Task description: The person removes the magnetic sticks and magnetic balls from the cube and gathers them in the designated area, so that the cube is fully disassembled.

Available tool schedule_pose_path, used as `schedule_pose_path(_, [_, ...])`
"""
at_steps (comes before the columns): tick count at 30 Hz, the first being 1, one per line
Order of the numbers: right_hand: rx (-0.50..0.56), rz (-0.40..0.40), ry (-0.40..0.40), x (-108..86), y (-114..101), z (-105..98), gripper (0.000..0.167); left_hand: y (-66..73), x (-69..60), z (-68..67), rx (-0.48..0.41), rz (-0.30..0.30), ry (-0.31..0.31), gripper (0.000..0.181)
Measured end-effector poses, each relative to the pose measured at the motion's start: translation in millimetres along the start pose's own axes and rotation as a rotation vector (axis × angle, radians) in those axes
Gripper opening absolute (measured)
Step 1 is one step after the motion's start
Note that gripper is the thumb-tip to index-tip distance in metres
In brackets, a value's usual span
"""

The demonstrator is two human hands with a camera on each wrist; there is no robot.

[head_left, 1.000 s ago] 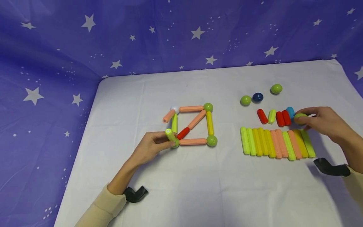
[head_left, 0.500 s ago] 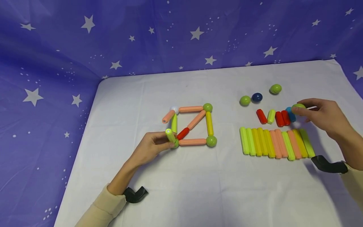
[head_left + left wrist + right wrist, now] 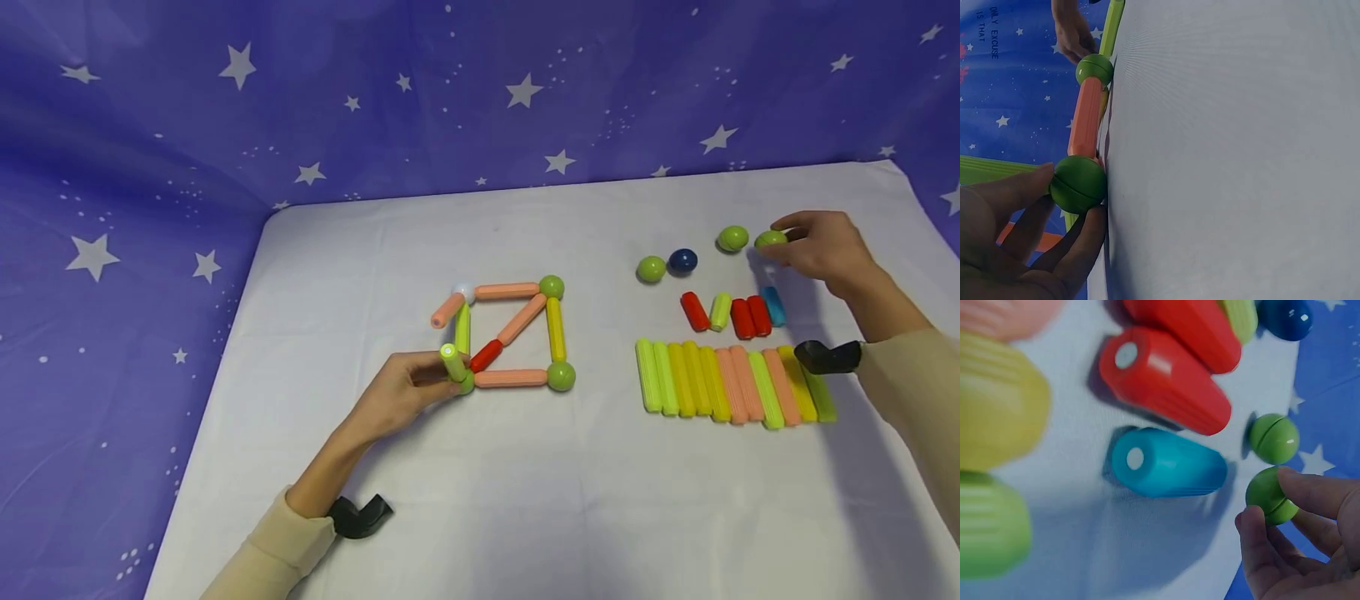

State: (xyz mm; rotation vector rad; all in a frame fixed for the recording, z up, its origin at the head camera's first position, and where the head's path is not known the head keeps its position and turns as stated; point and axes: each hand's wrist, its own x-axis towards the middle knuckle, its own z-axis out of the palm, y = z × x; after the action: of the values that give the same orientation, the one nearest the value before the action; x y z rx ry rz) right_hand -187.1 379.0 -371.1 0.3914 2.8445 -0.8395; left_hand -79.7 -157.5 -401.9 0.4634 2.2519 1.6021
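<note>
My left hand [image 3: 401, 396] pinches the green ball [image 3: 1079, 184] at the near left corner of a frame built of magnetic rods and balls. A lime rod [image 3: 452, 362] stands up from that ball. Salmon, yellow and lime rods form the square, with a green ball [image 3: 561, 376] at the near right and a white ball [image 3: 464, 292] at the far left. A red rod [image 3: 487, 356] and a salmon rod cross it diagonally. At the back right my right hand [image 3: 825, 246] holds a green ball [image 3: 1270, 495] between thumb and fingers, beside another green ball [image 3: 1274, 439].
Short rods, including a blue one [image 3: 1169, 462] and red ones [image 3: 1166, 381], lie at the right. In front of them is a row of long rods [image 3: 720, 383]. A dark blue ball [image 3: 683, 262] and a green ball [image 3: 652, 269] sit behind. A starry cloth [image 3: 420, 108] hangs at the back.
My right hand has carried its green ball away from me, from beside the blue rod to beside the rear green ball. The left hand and the frame have stayed in place.
</note>
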Motion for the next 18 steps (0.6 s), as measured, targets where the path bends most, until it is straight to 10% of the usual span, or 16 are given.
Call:
schedule_pose_path(7, [-0.052,0.01,-0.026,38.5,32.6,9.0,0.06,-2.9,1.2,0.0,0.01,0.01,-0.016,0.031])
schedule_pose_path(18, [-0.039,0.005,-0.051,19.8,15.8,4.8,0.065,-1.4,2.5,-1.7,0.037,-0.01,-0.025,0.031])
